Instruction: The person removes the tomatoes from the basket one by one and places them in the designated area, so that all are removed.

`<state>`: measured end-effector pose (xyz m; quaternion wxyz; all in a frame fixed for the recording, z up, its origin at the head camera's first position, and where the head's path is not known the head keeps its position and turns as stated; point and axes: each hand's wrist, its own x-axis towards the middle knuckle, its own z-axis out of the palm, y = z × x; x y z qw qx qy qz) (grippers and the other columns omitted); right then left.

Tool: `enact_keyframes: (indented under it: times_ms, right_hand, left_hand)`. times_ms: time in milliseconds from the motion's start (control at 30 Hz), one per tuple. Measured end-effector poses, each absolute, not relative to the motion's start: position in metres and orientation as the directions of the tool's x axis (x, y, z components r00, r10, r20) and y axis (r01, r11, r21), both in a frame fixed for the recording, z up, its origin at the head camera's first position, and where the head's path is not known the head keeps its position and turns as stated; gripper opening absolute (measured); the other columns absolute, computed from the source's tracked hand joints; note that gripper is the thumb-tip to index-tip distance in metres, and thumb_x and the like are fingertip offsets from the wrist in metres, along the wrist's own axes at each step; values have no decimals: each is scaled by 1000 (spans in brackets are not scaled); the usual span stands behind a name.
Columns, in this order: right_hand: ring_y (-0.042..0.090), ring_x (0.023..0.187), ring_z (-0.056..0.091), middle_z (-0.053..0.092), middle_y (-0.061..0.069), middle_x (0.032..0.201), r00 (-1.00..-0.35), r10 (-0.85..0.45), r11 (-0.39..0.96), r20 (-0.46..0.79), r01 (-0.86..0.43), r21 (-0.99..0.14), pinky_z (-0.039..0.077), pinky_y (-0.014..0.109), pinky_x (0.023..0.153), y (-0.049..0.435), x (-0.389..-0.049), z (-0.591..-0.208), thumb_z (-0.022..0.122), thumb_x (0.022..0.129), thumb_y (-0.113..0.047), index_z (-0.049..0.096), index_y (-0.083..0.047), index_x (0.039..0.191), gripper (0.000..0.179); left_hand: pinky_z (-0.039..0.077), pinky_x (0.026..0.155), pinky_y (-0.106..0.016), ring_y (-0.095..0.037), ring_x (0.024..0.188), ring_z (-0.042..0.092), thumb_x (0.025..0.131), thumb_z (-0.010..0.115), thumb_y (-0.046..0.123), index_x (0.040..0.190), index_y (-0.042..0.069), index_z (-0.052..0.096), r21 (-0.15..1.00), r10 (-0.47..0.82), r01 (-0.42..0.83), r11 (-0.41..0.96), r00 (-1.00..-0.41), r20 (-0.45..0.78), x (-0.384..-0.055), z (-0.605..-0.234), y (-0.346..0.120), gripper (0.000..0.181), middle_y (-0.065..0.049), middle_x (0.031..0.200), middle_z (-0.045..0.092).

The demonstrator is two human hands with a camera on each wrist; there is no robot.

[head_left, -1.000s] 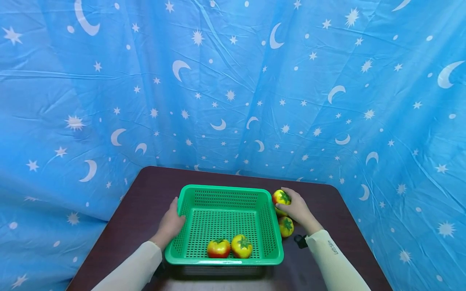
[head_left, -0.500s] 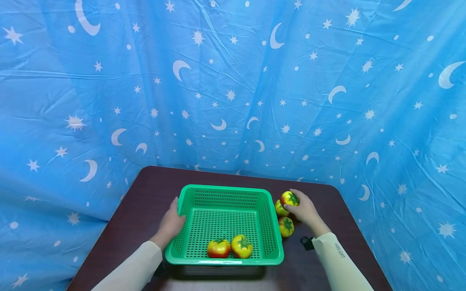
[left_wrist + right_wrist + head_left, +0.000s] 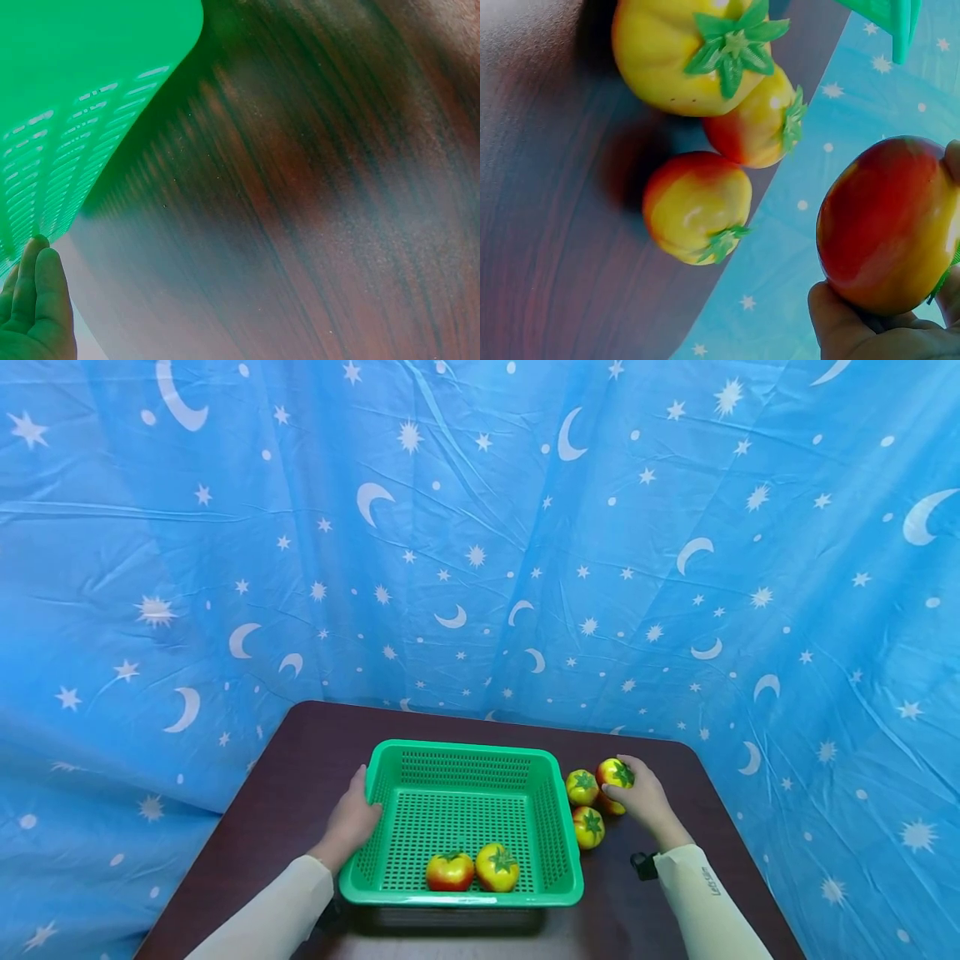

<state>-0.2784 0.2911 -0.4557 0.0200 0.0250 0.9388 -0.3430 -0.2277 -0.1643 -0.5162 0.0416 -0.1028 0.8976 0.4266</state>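
Note:
A green plastic basket (image 3: 457, 897) with slotted walls stands on the table. Two red-and-yellow tomatoes (image 3: 450, 872) with green leafy tops lie at its near side. My left hand (image 3: 352, 818) grips the basket's left rim, thumb over the edge; in the left wrist view its fingers (image 3: 52, 289) lie along the outer wall. To the right of the basket, my right hand (image 3: 643, 797) holds a tomato (image 3: 889, 225) between thumb and fingers, raised above the table. Three more tomatoes rest below: one (image 3: 582, 787) beside the basket, another (image 3: 588, 827) nearer, and a third (image 3: 611, 804) partly hidden under the held one.
The dark wooden table (image 3: 330, 735) has rounded far corners. A blue curtain (image 3: 480, 568) with white moons and stars hangs behind and on both sides. Below my right wrist shows a black strap piece (image 3: 643, 865).
My right hand has moved right with the tomato, from beside the basket's rim to over the rightmost tomato, uncovering the one by the basket. My left hand and the basket stay put.

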Motion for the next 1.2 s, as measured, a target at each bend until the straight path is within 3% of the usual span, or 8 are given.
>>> enact_keyframes:
  times_ms: [267,1200]
  right_hand:
    - [39,114,47,38,27,140,-996,68,764,-55,88,-640,46,52,94,298,-278,-460,64,86,-26,31,-2,144,71]
    - [40,108,51,44,30,130,-989,129,751,-73,145,-644,50,50,88,316,-277,-491,66,83,-15,34,6,137,66]
  left_hand:
    - [39,98,-60,-46,129,39,93,47,12,152,7,0,758,-153,-216,615,-976,-154,-228,-519,-164,75,-29,150,25]
    - [42,94,-59,-47,125,44,93,47,11,152,4,0,746,-155,-201,634,-979,-132,-228,-517,-163,76,-32,146,31]
